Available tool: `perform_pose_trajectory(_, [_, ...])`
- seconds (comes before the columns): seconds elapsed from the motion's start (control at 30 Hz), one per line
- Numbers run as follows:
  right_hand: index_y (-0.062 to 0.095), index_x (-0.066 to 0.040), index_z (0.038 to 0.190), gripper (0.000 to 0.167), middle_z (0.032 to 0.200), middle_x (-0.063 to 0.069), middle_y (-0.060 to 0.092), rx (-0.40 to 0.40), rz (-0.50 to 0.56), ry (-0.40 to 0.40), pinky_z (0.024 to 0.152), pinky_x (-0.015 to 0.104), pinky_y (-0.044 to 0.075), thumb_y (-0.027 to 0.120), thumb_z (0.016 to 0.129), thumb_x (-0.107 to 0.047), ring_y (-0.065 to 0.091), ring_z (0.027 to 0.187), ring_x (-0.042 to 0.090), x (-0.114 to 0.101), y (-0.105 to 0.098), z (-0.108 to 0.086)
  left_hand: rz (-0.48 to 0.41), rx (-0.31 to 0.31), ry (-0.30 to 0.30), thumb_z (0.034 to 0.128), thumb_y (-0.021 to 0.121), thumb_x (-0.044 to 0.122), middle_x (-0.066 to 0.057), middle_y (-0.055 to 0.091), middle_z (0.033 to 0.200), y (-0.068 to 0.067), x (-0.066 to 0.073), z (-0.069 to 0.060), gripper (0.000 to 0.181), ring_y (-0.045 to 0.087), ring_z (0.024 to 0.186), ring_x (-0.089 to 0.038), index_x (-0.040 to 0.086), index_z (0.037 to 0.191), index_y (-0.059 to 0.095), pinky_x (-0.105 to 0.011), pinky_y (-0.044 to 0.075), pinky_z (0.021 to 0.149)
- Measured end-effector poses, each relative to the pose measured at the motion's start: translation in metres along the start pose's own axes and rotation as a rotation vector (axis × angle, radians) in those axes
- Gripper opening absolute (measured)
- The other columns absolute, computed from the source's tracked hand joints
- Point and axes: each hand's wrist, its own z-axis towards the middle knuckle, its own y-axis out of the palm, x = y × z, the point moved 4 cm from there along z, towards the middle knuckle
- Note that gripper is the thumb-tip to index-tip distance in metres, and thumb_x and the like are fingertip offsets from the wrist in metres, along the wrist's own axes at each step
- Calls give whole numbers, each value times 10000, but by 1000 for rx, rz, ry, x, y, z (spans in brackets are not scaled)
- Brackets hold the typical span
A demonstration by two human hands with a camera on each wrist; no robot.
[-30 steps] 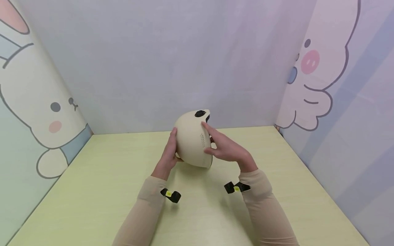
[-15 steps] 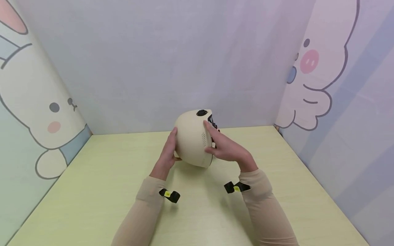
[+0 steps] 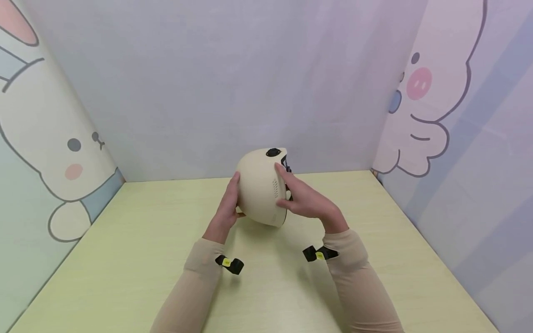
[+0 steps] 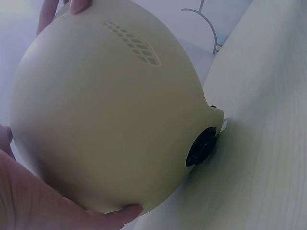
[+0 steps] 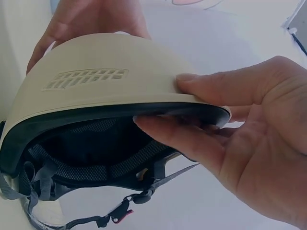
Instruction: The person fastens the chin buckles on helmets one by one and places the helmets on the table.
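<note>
A cream helmet (image 3: 259, 189) lies tipped on its side between both hands, its opening facing right. My left hand (image 3: 225, 208) holds the rounded crown, thumb low and fingers around the far side. The right hand (image 3: 308, 196) pinches the rim; in the right wrist view one digit presses the outer shell and another reaches inside the black edge. Dark padding (image 5: 91, 148) lines the inside, and a grey chin strap (image 5: 165, 181) with a black buckle (image 5: 144, 196) hangs loose. A black round fitting (image 4: 201, 146) sits near the brim. Whether the helmet touches the table cannot be told.
The pale wooden table (image 3: 145, 249) extends around the helmet. A grey back wall (image 3: 233, 88) stands close behind, and side panels with a cartoon rabbit (image 3: 54, 143) and a cartoon pig (image 3: 433, 92) flank it. Black wrist cameras (image 3: 230, 264) sit on the sleeves.
The helmet has turned slightly, its rim shifting a little to the right. Straps have come into view beyond the rim, swinging out and partly back. Both hands keep their hold.
</note>
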Motion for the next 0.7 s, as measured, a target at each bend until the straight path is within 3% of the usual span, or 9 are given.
perform_pose_trajectory(0.1, [73, 8, 1588, 899, 1643, 152, 148, 21, -16, 0, 992, 386, 491, 695, 944, -82, 338, 1425, 273, 1, -2, 0, -1, 0, -2, 904, 440, 763, -137, 243, 1585, 0, 0, 1, 802, 275, 1417, -399, 299, 1544, 305, -732, 307, 1009])
perform_pose_trajectory(0.2, [191, 15, 1575, 829, 1594, 163, 298, 79, -72, -11, 1024, 398, 464, 706, 954, -175, 444, 1357, 263, 1, -5, 1, 1, -8, -6, 919, 427, 750, -137, 237, 1590, 0, 1, 2, 791, 267, 1421, -402, 296, 1552, 292, -735, 302, 1011])
perform_pose_trajectory(0.33, [384, 6, 1517, 694, 1335, 213, 523, 206, -134, -35, 936, 390, 486, 716, 950, -219, 568, 1134, 304, 2, -6, 2, -1, -9, -11, 920, 425, 750, -131, 242, 1589, 0, 1, 1, 789, 267, 1422, -399, 300, 1555, 292, -734, 301, 1012])
perform_pose_trajectory(0.43, [483, -3, 1464, 635, 1216, 212, 455, 290, -156, -60, 859, 397, 462, 745, 927, -217, 492, 1056, 327, 1, -5, 3, -11, -1, -8, 908, 441, 759, -125, 256, 1580, 0, 0, 0, 796, 278, 1417, -393, 302, 1547, 309, -730, 309, 1009])
perform_pose_trajectory(0.47, [503, -4, 1451, 630, 1255, 224, 417, 310, -167, -67, 864, 421, 451, 755, 919, -231, 459, 1078, 347, 1, -5, 4, -16, 1, -8, 908, 446, 755, -125, 260, 1578, -1, 0, 1, 796, 281, 1416, -392, 300, 1546, 311, -728, 312, 1009])
perform_pose_trajectory(0.6, [524, 10, 1429, 652, 1590, 216, 150, 342, -207, -50, 1076, 557, 358, 760, 909, -305, 231, 1427, 371, 0, -5, 4, -33, 3, -3, 904, 471, 746, -121, 250, 1580, -1, 0, 1, 798, 277, 1415, -398, 305, 1549, 308, -728, 309, 1012])
perform_pose_trajectory(0.7, [364, 25, 1507, 809, 1648, 153, 75, 309, -202, -7, 1146, 564, 259, 747, 911, -365, 37, 1515, 304, 3, -3, 5, -43, -1, -1, 905, 489, 733, -121, 230, 1589, -1, 0, 0, 797, 265, 1423, -398, 312, 1556, 302, -726, 298, 1025])
